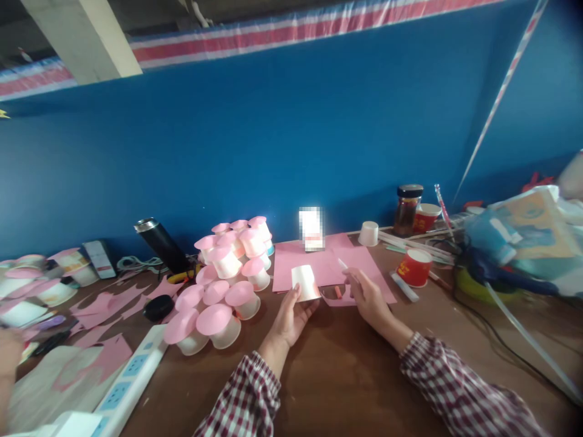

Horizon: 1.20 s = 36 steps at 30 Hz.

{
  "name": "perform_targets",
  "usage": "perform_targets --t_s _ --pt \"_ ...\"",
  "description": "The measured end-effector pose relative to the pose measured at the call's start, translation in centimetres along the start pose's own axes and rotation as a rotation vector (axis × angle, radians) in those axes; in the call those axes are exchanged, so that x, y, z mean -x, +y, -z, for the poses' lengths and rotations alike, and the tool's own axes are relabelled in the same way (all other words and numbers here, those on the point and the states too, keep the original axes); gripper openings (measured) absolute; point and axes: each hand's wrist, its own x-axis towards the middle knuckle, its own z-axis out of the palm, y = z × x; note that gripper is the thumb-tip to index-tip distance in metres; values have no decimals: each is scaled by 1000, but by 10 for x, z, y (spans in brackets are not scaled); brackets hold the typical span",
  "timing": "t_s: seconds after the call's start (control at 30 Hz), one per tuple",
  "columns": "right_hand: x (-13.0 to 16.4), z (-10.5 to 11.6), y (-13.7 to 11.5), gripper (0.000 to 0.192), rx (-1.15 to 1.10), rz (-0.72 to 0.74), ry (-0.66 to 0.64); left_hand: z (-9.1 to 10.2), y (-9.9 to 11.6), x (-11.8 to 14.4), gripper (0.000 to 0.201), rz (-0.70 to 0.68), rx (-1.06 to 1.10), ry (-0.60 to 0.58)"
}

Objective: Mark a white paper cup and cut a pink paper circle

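Blue wall point(291, 133) at the back, brown counter point(346, 376) running below it, crowded on both sides of the fingers. Left hand point(288, 318): fingers wrapped about the lower part of a white paper cup point(302, 280), thumb along its near side, cup leaning slightly and held just above the counter; which end is the mouth cannot be told. Right hand point(368, 300): fingers pinching a slim white pen-like tool point(342, 264), tip pointing up and leftward, apart from the held cup. Beyond both sets of fingers, pink sheets point(285, 264), overlapping, lying flat; at their far edge a pixelated white object point(312, 227), details hidden. Left of the left fingers, near them, a cluster of pale cups with pink conical tops point(218, 325); farther left, a round black lid point(158, 308), pink scraps point(107, 306) and a white power strip point(132, 377). Leaning black flask point(164, 246) beyond the cluster. Right of the right fingers: a white tube point(404, 286), then a red cup point(415, 267); farther off, a small white cup point(368, 233) and a dark jar point(407, 212) with black cap. Another person's hand point(8, 358), blurred, at the left edge, well apart from the left fingers.
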Motion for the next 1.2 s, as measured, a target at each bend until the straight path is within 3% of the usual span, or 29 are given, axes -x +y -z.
perform_targets --t_s 0.2,0.37,0.73,1.0,1.2 --pt "11 -8 -27 20 -30 84 -60 -4 -2 2 33 17 -40 -105" --pt "22 -11 -41 31 26 142 -117 -6 -4 3 35 19 -73 -145" --pt "23 -18 -33 27 50 147 -94 -11 -8 4 38 19 -33 -209" --pt "24 -18 -23 22 82 93 -28 -3 -8 1 34 77 31 -241" --pt "24 -18 -21 21 85 57 -54 -1 -10 1 32 62 40 -244"
